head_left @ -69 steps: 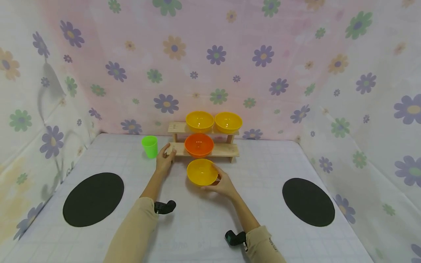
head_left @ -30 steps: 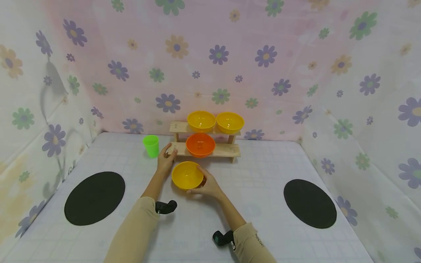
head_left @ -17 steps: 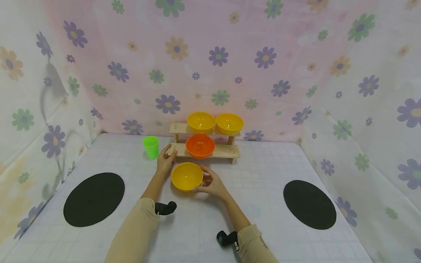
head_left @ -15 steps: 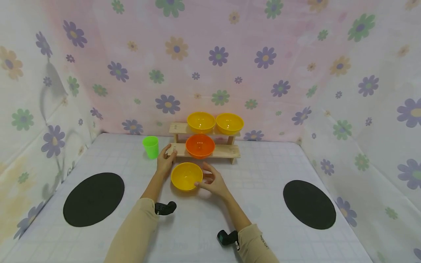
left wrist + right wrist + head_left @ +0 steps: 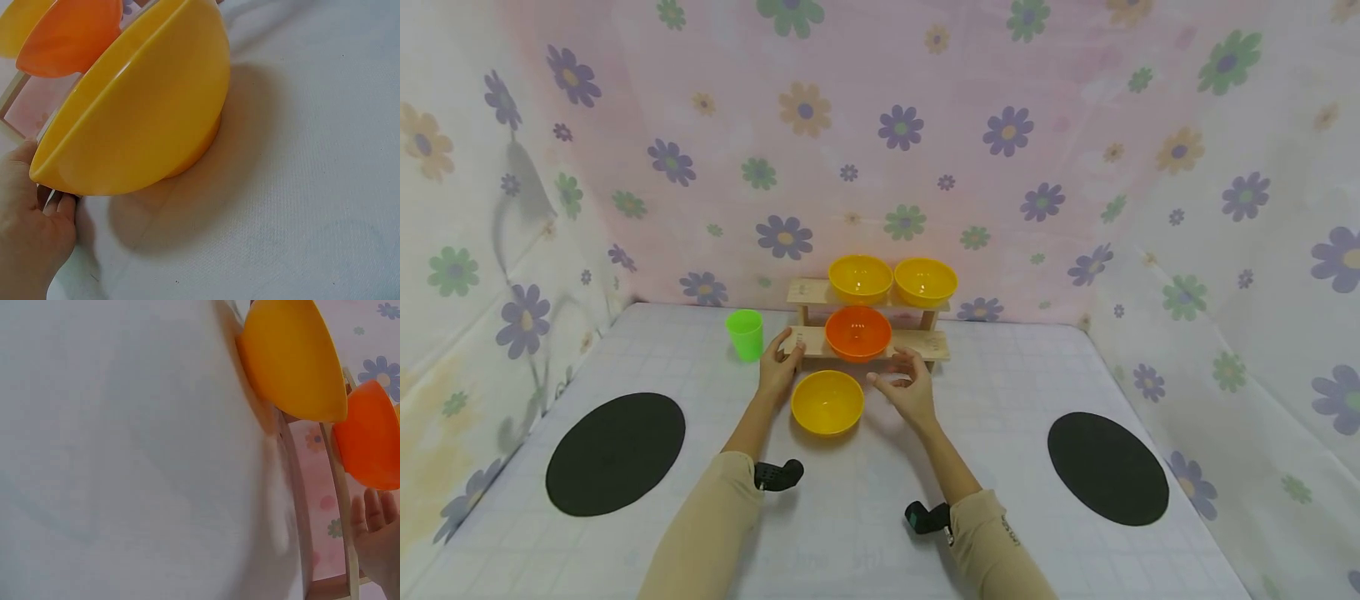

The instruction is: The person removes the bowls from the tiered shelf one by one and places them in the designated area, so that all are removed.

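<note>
A yellow bowl (image 5: 827, 403) stands upright on the white table, in front of a two-tier wooden shelf (image 5: 917, 340). My left hand (image 5: 777, 367) holds the left end of the lower board; in the left wrist view the yellow bowl (image 5: 137, 106) partly covers that hand (image 5: 37, 219). My right hand (image 5: 914, 395) is apart from the bowl, its fingers loosely bent and holding nothing, by the right half of the lower board. An orange bowl (image 5: 858, 333) sits on this board, just left of the right fingertips. In the right wrist view, the right hand (image 5: 378, 540) is below the orange bowl (image 5: 369, 437).
Two more yellow bowls, one left (image 5: 861, 280) and one right (image 5: 926, 282), occupy the upper board. A green cup (image 5: 746, 335) stands left of the shelf. Black round mats lie on the left (image 5: 616, 454) and right (image 5: 1108, 468). Flowered cloth (image 5: 895, 183) walls in the table.
The right hand has moved the yellow bowl leftward on the table, let go of it, and moved up and right toward the shelf. The left hand has stayed at the shelf end.
</note>
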`<state>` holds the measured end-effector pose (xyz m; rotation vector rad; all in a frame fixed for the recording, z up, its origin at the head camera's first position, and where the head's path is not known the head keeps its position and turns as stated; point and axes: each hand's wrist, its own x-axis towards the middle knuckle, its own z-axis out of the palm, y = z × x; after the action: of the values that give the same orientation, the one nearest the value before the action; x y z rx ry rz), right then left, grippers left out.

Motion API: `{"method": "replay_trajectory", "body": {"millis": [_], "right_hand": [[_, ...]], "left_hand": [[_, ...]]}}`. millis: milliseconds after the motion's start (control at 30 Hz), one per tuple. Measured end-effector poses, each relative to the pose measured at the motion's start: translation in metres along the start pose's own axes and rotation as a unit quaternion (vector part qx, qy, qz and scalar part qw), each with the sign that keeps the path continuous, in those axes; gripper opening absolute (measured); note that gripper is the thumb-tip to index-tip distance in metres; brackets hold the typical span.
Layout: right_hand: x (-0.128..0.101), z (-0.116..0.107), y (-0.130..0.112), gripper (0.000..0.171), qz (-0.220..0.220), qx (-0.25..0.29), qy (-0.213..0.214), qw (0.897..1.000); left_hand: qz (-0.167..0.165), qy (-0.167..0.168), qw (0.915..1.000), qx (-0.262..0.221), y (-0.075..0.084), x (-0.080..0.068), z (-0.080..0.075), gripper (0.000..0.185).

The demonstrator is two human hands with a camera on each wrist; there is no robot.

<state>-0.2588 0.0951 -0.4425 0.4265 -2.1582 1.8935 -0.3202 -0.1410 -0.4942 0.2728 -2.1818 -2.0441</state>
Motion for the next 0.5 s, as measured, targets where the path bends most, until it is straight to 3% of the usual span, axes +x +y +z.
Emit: {"method": "replay_trajectory", "body": {"millis": [100,200,500], "right_hand": [[0.008,0.0,-0.001,0.063,-0.019,0.005,0.022,1.0],[0.018,-0.002,-0.001,0.067,-0.025,0.018,0.014,0.999],[0.05,-0.002,0.022,0.083,0.049,0.011,-0.061,0.997]], "left_hand": [[0.002,0.0,1.0,-0.002,-0.001,0.0,0.0,0.056],[0.004,0.002,1.0,-0.006,-0.002,0.001,0.0,0.055],[0.001,0.001,1.0,-0.007,-0.004,0.003,0.0,0.055]]}}
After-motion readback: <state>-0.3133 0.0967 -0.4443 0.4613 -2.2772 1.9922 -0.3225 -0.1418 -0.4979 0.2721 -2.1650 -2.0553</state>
